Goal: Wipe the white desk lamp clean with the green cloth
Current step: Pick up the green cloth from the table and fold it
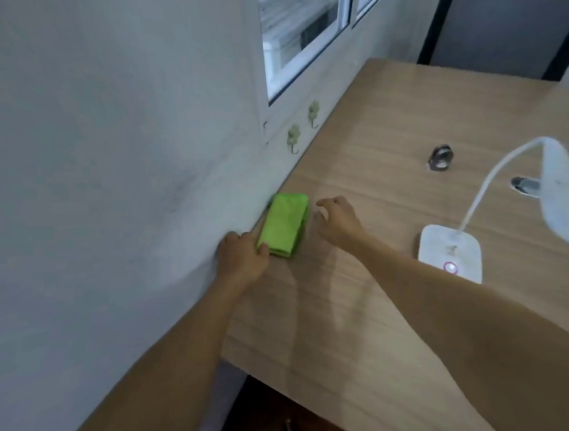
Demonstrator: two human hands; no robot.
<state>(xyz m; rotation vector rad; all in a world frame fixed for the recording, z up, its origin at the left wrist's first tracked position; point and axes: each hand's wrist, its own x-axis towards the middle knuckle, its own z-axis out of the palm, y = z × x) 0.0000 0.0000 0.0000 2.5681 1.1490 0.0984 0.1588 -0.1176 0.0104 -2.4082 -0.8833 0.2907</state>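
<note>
Both hands are out over the near-left part of the desk. The left hand [242, 258] rests against the near end of the folded bright-green cloth [285, 227], thumb touching its near corner; its fingers are curled toward the wall side and mostly hidden behind the hand, so whether it actually grips the cloth cannot be told. The right hand [340, 218] hovers just beside the cloth's right edge, fingers loosely spread and bent, holding nothing and apart from the fabric.

The cloth lies flat on the light wood-grain desk top [389, 130], right along the grey-white wall [96, 128]. Well to its right stands the white desk lamp [451, 252]: a rounded square base with a small ringed button, a curved thin neck and a long oval head reaching toward the right edge of the frame. The head covers part of a grey metallic object [524, 185] whose shape cannot be made out. A small dark, shiny ring-like object [440, 157] sits farther back and is too blurred to identify.

Two small pale-green wall hooks [294, 137] sit just above the desk's edge, below a white-framed window [312, 34]. A dark-framed grey chair [504, 27] stands at the far end, cut off at the right. Under the desk's near edge, dark shapes are unreadable.
</note>
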